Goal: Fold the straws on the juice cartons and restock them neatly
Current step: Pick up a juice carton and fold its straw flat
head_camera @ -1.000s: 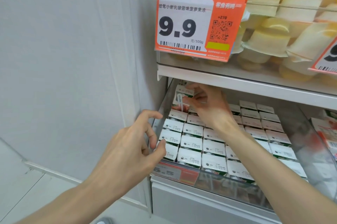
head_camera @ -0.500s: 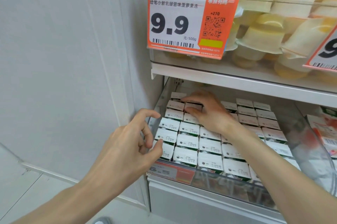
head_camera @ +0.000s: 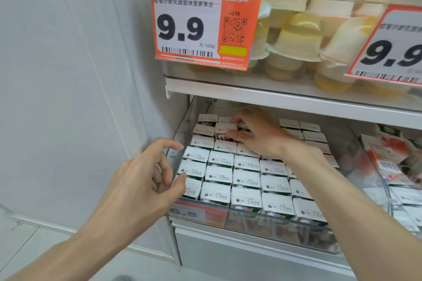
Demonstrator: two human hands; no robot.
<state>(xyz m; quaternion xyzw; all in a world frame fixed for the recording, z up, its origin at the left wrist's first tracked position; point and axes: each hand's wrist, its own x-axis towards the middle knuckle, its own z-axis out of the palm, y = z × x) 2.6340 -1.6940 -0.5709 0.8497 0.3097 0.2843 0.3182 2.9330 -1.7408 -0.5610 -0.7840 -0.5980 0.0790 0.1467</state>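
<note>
Rows of white-topped juice cartons (head_camera: 245,180) stand packed upright in a clear plastic bin (head_camera: 274,232) on the lower shelf. My right hand (head_camera: 258,134) reaches to the back rows, with thumb and fingers closed on one juice carton (head_camera: 225,130) that sits slightly above its neighbours. A bit of white straw shows under that carton's front edge. My left hand (head_camera: 141,180) hovers at the bin's front-left corner with curled, spread fingers and holds nothing. Its thumb tip is close to the front-left carton.
An upper shelf (head_camera: 274,100) overhangs the bin and holds yellow jelly cups (head_camera: 296,40) behind an orange 9.9 price sign (head_camera: 189,27). Red-and-white packs (head_camera: 388,150) fill the neighbouring bin on the right. A white wall panel (head_camera: 68,75) stands to the left. A 6.5 label (head_camera: 196,214) is on the bin front.
My right hand set a raised carton down at the back left, pressed flat on the rows, then closed on a carton one column to the right. My left hand barely moved.
</note>
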